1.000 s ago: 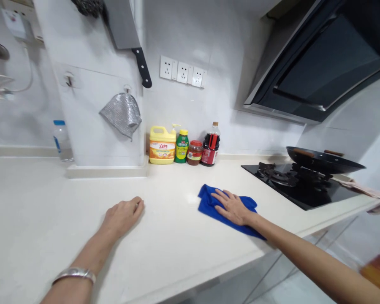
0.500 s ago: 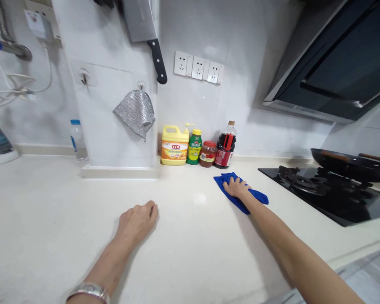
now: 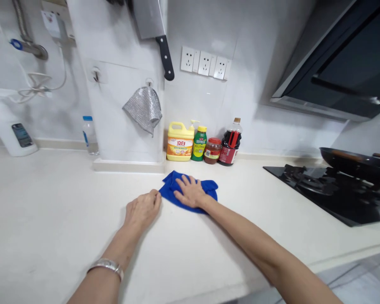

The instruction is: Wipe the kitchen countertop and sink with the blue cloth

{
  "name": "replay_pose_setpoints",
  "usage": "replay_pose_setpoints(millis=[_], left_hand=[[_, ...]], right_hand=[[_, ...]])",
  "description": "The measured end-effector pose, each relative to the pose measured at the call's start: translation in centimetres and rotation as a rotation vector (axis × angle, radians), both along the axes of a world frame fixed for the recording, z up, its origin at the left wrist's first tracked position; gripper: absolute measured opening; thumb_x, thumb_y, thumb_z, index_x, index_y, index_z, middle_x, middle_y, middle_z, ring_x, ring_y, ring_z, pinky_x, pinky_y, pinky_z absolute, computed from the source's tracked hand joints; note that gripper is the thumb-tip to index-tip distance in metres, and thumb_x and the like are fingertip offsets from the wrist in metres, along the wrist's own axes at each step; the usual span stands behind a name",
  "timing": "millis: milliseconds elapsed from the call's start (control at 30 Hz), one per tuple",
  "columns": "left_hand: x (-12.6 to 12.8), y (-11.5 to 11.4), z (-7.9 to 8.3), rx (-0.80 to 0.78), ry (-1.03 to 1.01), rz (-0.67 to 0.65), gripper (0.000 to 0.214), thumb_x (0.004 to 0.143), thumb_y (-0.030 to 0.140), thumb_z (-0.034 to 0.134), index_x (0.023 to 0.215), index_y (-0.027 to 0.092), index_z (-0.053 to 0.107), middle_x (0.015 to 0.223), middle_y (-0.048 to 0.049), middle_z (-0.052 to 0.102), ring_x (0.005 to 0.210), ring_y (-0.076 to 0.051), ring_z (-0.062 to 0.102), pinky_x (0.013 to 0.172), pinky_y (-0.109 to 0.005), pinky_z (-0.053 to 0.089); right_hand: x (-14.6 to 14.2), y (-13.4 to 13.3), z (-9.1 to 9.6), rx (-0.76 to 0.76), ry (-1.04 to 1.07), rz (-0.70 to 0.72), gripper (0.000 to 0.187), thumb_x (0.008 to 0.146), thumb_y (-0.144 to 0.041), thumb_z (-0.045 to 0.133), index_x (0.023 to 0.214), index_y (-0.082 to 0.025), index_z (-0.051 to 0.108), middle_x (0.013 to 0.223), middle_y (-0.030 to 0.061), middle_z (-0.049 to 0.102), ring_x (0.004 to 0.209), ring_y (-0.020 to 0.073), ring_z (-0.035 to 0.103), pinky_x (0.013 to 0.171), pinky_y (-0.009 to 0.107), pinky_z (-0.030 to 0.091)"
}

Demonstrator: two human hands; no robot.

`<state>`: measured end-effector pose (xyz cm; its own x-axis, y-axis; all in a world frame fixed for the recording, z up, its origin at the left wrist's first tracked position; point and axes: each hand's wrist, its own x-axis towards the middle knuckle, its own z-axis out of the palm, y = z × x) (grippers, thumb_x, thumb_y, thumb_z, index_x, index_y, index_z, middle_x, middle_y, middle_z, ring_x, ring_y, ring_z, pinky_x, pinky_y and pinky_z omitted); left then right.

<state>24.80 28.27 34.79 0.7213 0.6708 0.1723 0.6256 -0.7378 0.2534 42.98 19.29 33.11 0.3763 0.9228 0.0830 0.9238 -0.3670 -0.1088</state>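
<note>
The biggest thing is the white bench (image 3: 50, 202), which runs from side to side. Up on the right hangs a big dark hood (image 3: 345, 63). Under it a black stove (image 3: 335, 198) sits in the bench, with a black pan (image 3: 354, 162) on top.

A big knife (image 3: 152, 21) hangs on the white wall, and a shiny silver rag (image 3: 143, 109) hangs on a hook below it. Far left on the bench stands a white spray bottle (image 3: 9, 126).

The blue cloth (image 3: 169, 188) lies flat on the bench, near the middle, just in front of the bottles at the wall. The right hand (image 3: 190, 194) lies on top of the cloth, palm down. Its grip is open, with the fingers spread out flat and pressing on the cloth, not wrapped around it.

The left hand (image 3: 142, 209) rests on the bare bench just left of the cloth. Its fingertips are right at the cloth's edge. Its grip is loose and holds nothing. A silver bracelet (image 3: 106, 266) is on that wrist.

By the wall stand a yellow jug (image 3: 180, 142), a green bottle (image 3: 199, 143), a jar with a red lid (image 3: 213, 150) and a dark sauce bottle (image 3: 230, 143), all close in a row. A small clear bottle (image 3: 90, 135) with a blue cap stands further left.
</note>
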Motion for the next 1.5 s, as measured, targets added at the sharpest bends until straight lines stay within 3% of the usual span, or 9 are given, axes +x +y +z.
replay_pose_setpoints(millis=[167,300,400,567,733,967,1200,1367,1500], left_hand=[[-0.6,0.1,-0.2,-0.052,-0.226,0.028,0.041,0.099,0.040,0.026,0.121,0.025,0.058,0.128,-0.0085,0.064,0.112,-0.028,0.063,0.094,-0.043,0.048],[-1.0,0.5,-0.7,-0.040,-0.269,-0.188,0.044,0.097,0.046,0.036,0.129,0.026,0.058,0.127,-0.0088,0.061,0.118,-0.025,0.058,0.105,-0.042,0.043],[-0.9,0.9,-0.9,0.025,-0.236,-0.404,0.042,0.089,0.051,0.053,0.124,0.030,0.065,0.132,-0.0084,0.057,0.125,-0.028,0.051,0.111,-0.047,0.039],[-1.1,1.2,0.1,-0.111,-0.110,-0.504,0.041,0.079,0.047,0.066,0.118,0.034,0.069,0.148,-0.0048,0.049,0.139,-0.032,0.040,0.117,-0.050,0.032],[-1.7,1.2,1.4,-0.231,-0.058,-0.494,0.046,0.076,0.035,0.063,0.121,0.033,0.068,0.153,-0.0020,0.047,0.141,-0.028,0.041,0.119,-0.046,0.032],[-1.9,1.7,1.4,-0.292,-0.130,-0.455,0.036,0.078,0.055,0.061,0.099,0.029,0.076,0.147,-0.0022,0.055,0.135,-0.026,0.050,0.118,-0.041,0.034],[-1.9,1.1,2.2,-0.419,-0.358,-0.354,0.045,0.076,0.064,0.064,0.095,0.025,0.077,0.132,-0.0045,0.068,0.126,-0.027,0.058,0.113,-0.038,0.040],[-1.8,0.8,3.4,-0.506,-0.674,-0.207,0.054,0.069,0.067,0.071,0.096,0.022,0.077,0.101,-0.0054,0.077,0.099,-0.027,0.067,0.092,-0.036,0.054],[-1.9,-0.4,4.8,-0.671,-1.072,-0.197,0.046,0.058,0.056,0.085,0.086,0.020,0.076,0.074,0.0007,0.071,0.064,-0.013,0.060,0.061,-0.023,0.054]], right_hand=[[-4.6,-4.0,0.5,0.055,0.201,0.297,0.075,0.092,-0.069,0.041,0.154,-0.027,0.033,0.166,0.0099,0.021,0.151,0.0393,0.012,0.118,0.067,0.009],[-0.9,-7.4,2.0,0.367,0.564,0.200,0.057,0.101,-0.055,0.025,0.151,-0.032,0.038,0.164,0.0022,0.028,0.148,0.0239,0.031,0.120,0.050,0.027],[3.1,-10.1,1.9,0.546,0.549,0.136,0.056,0.094,-0.049,0.046,0.148,-0.032,0.044,0.163,0.0036,0.029,0.147,0.0270,0.032,0.116,0.051,0.033],[4.9,-12.0,0.2,0.236,0.429,0.255,0.061,0.080,-0.036,0.067,0.140,-0.028,0.056,0.155,0.0071,0.045,0.143,0.0296,0.038,0.120,0.052,0.026],[5.2,-11.7,0.4,0.284,0.502,0.299,0.052,0.082,-0.040,0.070,0.132,-0.028,0.063,0.137,0.0057,0.061,0.124,0.0247,0.057,0.111,0.043,0.042],[5.9,-11.4,0.3,0.330,0.533,0.312,0.033,0.090,-0.042,0.059,0.114,-0.026,0.074,0.128,0.0059,0.067,0.116,0.0239,0.063,0.105,0.040,0.047],[4.8,-10.9,1.4,0.641,0.331,0.131,0.034,0.097,-0.041,0.042,0.109,-0.021,0.067,0.092,0.0040,0.072,0.082,0.0184,0.064,0.082,0.032,0.050],[2.8,-11.1,3.7,0.953,0.332,0.045,0.033,0.096,-0.046,0.045,0.098,-0.019,0.065,0.077,0.0005,0.063,0.068,0.0147,0.055,0.070,0.027,0.045],[0.8,-11.6,5.4,1.177,0.542,0.058,0.031,0.093,-0.049,0.053,0.096,-0.020,0.065,0.075,-0.0016,0.059,0.066,0.0130,0.052,0.066,0.026,0.043]])
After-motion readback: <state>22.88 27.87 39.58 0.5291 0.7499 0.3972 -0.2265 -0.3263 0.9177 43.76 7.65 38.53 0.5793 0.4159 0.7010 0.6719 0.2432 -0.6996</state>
